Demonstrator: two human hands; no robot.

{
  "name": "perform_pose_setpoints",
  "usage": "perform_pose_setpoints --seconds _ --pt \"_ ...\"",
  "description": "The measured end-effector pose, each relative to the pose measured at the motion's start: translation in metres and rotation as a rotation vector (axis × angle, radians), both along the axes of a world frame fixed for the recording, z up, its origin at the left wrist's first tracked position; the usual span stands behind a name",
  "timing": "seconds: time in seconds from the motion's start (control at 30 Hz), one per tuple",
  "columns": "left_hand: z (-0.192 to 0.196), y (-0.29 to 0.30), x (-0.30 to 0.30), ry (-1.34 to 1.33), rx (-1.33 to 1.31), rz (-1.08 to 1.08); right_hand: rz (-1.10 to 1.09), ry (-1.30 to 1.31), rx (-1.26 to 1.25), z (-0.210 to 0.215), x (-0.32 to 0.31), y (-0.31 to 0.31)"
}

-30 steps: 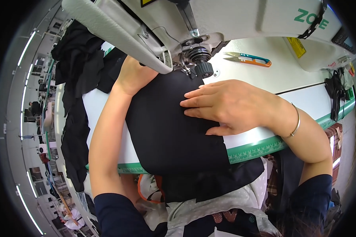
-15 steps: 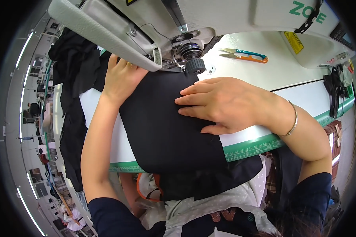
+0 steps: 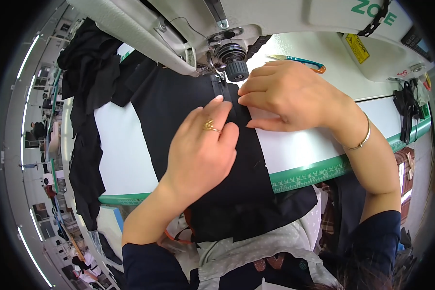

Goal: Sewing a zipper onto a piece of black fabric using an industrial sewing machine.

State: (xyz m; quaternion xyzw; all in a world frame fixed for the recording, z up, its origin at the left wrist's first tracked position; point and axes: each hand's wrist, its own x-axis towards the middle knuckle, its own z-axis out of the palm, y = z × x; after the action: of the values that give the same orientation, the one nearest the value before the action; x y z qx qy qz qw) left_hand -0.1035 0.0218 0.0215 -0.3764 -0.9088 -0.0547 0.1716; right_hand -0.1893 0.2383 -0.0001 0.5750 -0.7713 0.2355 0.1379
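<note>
White counter (image 3: 121, 159) with a green ruled front edge, set in a long workroom with strip lights at far left. Black cloth (image 3: 179, 106) lies across it beneath the sewing machine (image 3: 188, 29), its lower end hanging over the edge. Left hand (image 3: 200, 145) and right hand (image 3: 295, 96) press flat on the cloth, fingers together, holding nothing. Bare counter lies left of the cloth; scissors (image 3: 299, 62) rest behind the right hand.

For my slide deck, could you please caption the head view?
Both hands, left hand and right hand, press black fabric flat beside a sewing machine's foot.
</note>
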Motion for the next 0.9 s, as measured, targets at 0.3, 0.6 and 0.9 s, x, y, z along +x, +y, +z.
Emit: perform_pose_setpoints --seconds 0.3,0.6,0.9 --pt "-0.013 0.007 0.010 -0.037 0.022 0.048 0.006 -0.021 0.002 -0.005 0.002 -0.001" --pt "-0.019 0.004 0.030 0.022 0.288 0.109 -0.237 0.008 -0.060 0.005 -0.002 0.007" --pt "-0.039 0.014 0.062 -0.052 0.696 0.266 -0.734 -0.227 -0.012 -0.001 0.144 -0.011"
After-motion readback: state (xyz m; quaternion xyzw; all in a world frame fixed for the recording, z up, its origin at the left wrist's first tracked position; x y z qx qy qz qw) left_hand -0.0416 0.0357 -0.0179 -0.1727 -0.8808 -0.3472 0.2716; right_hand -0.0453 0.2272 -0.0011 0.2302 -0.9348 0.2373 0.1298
